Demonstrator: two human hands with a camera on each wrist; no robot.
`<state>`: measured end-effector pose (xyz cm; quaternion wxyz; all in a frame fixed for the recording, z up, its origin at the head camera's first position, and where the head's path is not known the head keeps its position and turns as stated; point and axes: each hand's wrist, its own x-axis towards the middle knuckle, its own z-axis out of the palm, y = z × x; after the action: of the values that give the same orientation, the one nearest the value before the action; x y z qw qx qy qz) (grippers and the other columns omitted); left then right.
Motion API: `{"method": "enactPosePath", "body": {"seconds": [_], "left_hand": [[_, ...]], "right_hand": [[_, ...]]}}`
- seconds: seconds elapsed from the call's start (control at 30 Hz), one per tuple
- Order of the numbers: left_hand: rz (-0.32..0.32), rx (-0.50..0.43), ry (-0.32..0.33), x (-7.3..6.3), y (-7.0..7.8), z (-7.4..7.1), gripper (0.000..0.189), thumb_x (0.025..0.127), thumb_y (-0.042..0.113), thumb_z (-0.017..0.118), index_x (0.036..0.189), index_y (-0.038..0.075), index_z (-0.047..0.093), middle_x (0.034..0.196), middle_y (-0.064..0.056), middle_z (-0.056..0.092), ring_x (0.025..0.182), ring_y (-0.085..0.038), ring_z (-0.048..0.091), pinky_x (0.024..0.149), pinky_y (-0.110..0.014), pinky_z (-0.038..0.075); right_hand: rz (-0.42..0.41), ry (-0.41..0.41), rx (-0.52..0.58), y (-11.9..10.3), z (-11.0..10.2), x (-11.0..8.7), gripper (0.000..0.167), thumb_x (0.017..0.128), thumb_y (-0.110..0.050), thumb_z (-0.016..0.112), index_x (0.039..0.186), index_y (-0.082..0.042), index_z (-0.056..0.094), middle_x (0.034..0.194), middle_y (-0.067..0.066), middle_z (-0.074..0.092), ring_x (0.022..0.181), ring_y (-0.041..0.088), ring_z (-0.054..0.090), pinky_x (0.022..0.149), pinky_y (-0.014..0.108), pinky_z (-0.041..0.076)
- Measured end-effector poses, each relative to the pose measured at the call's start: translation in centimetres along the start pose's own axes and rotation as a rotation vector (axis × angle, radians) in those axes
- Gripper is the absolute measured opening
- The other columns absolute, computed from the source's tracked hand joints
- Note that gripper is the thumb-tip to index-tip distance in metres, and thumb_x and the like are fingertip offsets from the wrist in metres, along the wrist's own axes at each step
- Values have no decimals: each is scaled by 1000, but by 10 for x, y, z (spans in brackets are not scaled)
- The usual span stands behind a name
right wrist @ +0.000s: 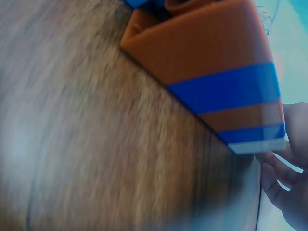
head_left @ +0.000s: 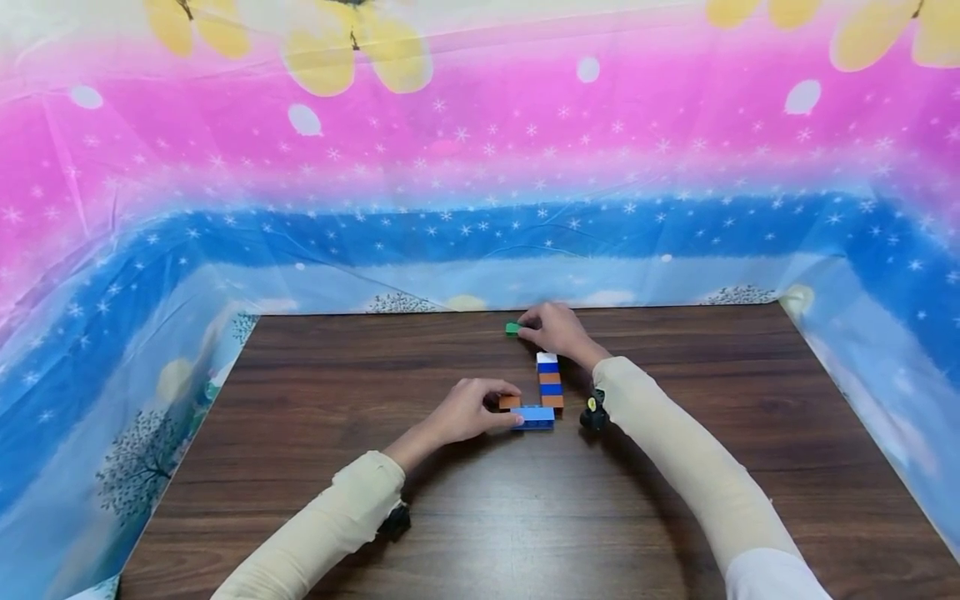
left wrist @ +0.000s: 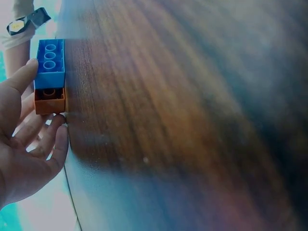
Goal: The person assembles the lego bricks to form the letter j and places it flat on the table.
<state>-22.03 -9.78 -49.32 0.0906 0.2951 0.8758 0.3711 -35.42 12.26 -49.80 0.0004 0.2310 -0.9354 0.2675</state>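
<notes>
My left hand [head_left: 467, 410] holds a joined pair, a light blue brick [head_left: 534, 418] and an orange brick [head_left: 509, 402], lying on the table. Its thumb is against the blue brick [left wrist: 50, 81], and its fingers curve behind the orange brick [left wrist: 50, 106]. To the right of these lies a row of stacked bricks [head_left: 551, 377] in orange, blue and white, its white end [right wrist: 257, 146] pointing away from me. Beyond that end, my right hand [head_left: 558, 332] pinches a small green brick [head_left: 512, 329] at the table's far side. The right wrist view does not show the green brick.
The brown wooden table [head_left: 337, 350] ends at the back against a hanging cloth [head_left: 480, 225] in pink and blue, which also runs along both sides. A black wrist camera [head_left: 594, 412] on the right forearm is close to the row's right side.
</notes>
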Motion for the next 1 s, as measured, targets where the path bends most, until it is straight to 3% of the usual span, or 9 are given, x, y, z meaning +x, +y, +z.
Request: {"method": "enactPosePath", "body": {"seconds": [0.4, 0.6, 0.83, 1.0], "left_hand": [[-21, -11, -23, 0, 1, -3, 45, 94, 36, 76, 130, 11, 69, 111, 1, 71, 95, -12, 65, 82, -35, 53], [-31, -4, -28, 0, -1, -5, 45, 94, 35, 76, 131, 11, 69, 114, 0, 71, 99, -13, 66, 86, -37, 54], [-25, -8, -23, 0, -3, -8, 44, 94, 34, 76, 131, 10, 69, 112, -1, 72, 98, -13, 65, 86, -37, 53], [-22, -5, -22, 0, -4, -9, 44, 94, 34, 76, 131, 10, 69, 113, -2, 72, 98, -13, 65, 87, -37, 53]], "right_hand": [[-55, -16, 10, 21, -10, -15, 23, 99, -21, 69, 115, -7, 77, 111, 10, 75, 92, 23, 68, 82, 44, 53], [-16, -27, 26, 25, -13, -23, 26, 99, -24, 69, 119, -9, 76, 111, 7, 76, 92, 21, 69, 83, 44, 54], [-41, -28, 26, 28, -15, -28, 25, 98, -24, 70, 118, -10, 77, 111, 7, 76, 76, 15, 63, 74, 39, 50], [-43, -27, 21, 28, -15, -30, 24, 98, -24, 70, 117, -10, 78, 110, 7, 76, 76, 12, 64, 73, 38, 52]]}}
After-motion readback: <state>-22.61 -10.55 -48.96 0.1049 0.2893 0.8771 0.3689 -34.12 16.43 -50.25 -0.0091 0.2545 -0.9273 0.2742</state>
